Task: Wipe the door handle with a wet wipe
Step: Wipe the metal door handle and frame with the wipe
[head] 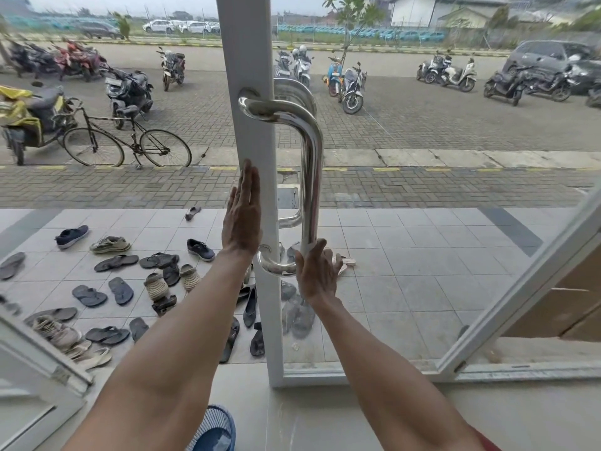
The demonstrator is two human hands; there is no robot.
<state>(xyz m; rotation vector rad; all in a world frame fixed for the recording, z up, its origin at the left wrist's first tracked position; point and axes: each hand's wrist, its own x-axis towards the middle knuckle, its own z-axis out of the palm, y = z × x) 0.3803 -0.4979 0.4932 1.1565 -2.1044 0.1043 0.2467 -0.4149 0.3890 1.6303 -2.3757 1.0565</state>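
A polished steel door handle (313,177), a tall D-shaped pull bar, is fixed to the white frame (250,60) of a glass door straight ahead. My left hand (242,216) lies flat against the frame's left edge, fingers straight and pointing up, holding nothing. My right hand (317,275) is wrapped around the handle's lower bend, where the bar turns in toward the frame. No wet wipe shows; whether one is inside my right palm is hidden.
A blue mesh basket (214,431) stands on the floor by my feet. Several shoes and sandals (156,284) lie on the tiled porch outside. A second door leaf (520,288) angles in at the right, another white frame (42,356) at the lower left.
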